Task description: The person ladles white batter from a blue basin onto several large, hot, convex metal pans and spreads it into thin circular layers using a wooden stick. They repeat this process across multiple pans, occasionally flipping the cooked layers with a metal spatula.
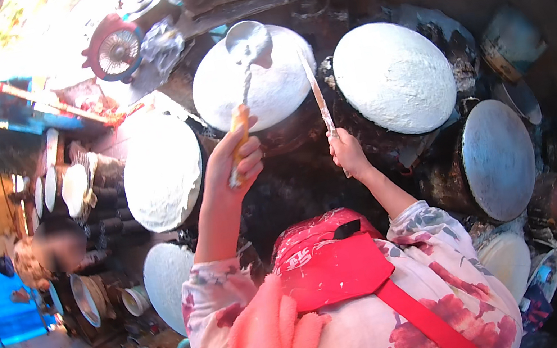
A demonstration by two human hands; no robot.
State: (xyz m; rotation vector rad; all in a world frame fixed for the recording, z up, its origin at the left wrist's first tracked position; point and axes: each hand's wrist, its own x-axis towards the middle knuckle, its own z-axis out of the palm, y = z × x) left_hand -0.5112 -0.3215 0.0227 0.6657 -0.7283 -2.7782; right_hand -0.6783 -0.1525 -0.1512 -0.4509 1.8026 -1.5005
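My left hand (237, 153) is closed round the wooden handle of a ladle (248, 44). The ladle's bowl, smeared with white batter, is over a round griddle (221, 85) coated in white. In my right hand (348, 152) is a long, thin wooden spatula (317, 91), whose pale tip lies at that griddle's right edge. A second white-coated griddle (395, 79) stands to the right of the spatula, and a third (160, 172) sits left of my left forearm. Whether the ladle touches the surface, I cannot tell.
A bare grey griddle (500, 161) stands at the right, with a pale round one (506, 265) nearer me. Another pale disc (169, 282) lies by my left elbow. A fan (118, 51) is at the far left. Another person (30, 263) is at left, near a blue sheet (12, 307).
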